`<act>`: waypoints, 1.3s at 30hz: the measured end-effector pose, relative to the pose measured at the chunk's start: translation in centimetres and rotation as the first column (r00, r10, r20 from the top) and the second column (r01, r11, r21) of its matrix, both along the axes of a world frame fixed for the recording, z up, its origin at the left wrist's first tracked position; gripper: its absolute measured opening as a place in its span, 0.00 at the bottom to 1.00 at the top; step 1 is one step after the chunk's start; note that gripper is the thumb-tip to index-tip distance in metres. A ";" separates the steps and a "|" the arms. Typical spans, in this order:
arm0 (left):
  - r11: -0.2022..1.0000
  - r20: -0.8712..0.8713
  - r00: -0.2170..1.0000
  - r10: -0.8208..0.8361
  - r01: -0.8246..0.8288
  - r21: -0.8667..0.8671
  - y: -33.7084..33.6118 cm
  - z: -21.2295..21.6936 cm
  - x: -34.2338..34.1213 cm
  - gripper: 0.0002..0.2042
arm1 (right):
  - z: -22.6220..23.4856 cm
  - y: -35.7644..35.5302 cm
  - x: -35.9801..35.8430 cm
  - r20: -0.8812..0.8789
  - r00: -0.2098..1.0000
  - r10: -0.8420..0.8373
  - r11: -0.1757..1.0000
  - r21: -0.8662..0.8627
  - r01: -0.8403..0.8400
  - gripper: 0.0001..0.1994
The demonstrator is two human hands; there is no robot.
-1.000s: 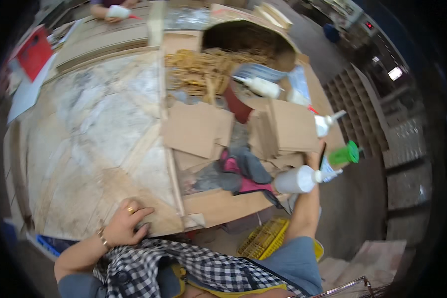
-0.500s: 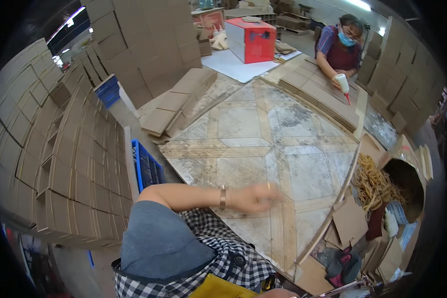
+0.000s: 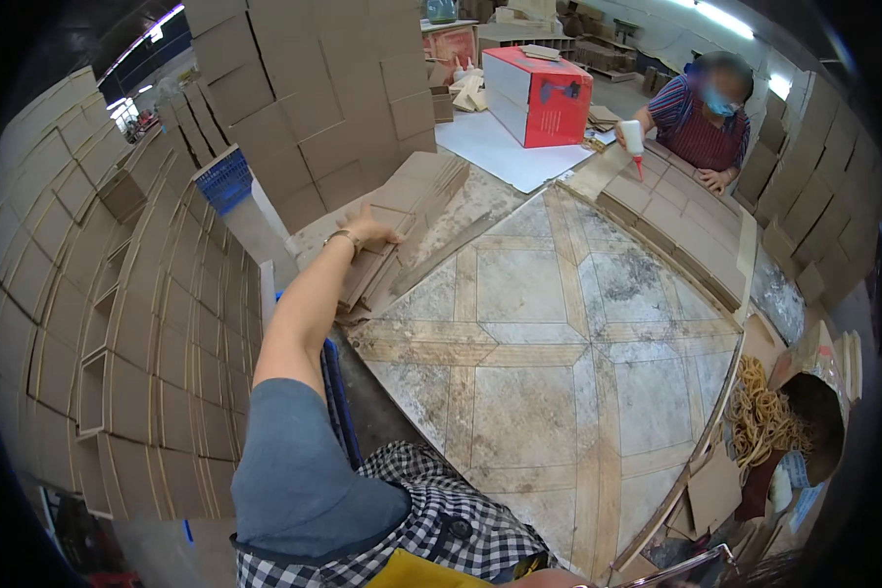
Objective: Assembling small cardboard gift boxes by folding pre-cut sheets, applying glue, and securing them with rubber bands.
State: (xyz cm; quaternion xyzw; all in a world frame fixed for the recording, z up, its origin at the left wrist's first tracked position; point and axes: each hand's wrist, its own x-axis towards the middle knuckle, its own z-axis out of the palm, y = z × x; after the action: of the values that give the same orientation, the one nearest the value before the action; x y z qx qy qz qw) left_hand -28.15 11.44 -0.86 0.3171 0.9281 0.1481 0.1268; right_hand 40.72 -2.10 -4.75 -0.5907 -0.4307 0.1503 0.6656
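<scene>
A: Light source?
B: Overhead. We log a white tube lamp (image 3: 725,20) at upper right, a thin bright strip (image 3: 154,31) at upper left.
A: Work level?
B: Soft, fairly even light on the tabletop (image 3: 524,412); white sheet (image 3: 490,157) brighter. We note dimness beneath the near edge.
A: Sharpness?
B: Left hand (image 3: 367,227) reads clearly; a blurred patch covers the co-worker's head (image 3: 720,83).
A: Edges?
B: Black rim all round; we see the stacked cartons (image 3: 157,343) bowing at left.

The panel stack (image 3: 427,188) lies left of the tabletop (image 3: 524,416); the box (image 3: 539,98) behind (on a sheet (image 3: 500,157)); bands (image 3: 755,416) right.
</scene>
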 end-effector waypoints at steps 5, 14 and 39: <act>0.990 0.362 0.922 -0.135 0.108 0.094 -1.2 2.0 1.6 0.68 | 1.6 -0.9 0.9 -0.042 0.996 -0.079 0.997 -0.005 0.079 0.13; 0.987 -0.023 0.987 -0.158 0.158 -0.036 1.5 0.9 0.7 0.55 | 3.5 4.9 -8.2 -0.189 0.941 0.281 0.956 -0.031 -0.292 0.09; 0.973 0.873 0.444 -0.202 -0.015 0.232 0.3 1.7 26.5 0.57 | 6.8 15.8 -25.8 -0.647 0.244 0.723 -0.127 -0.471 -0.873 0.33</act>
State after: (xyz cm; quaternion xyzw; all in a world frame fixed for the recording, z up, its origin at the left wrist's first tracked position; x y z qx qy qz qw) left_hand -1.64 11.73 0.79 0.2541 0.6833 0.3802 0.5692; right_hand 14.95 13.73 2.00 -0.4041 -0.5189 0.7433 0.1222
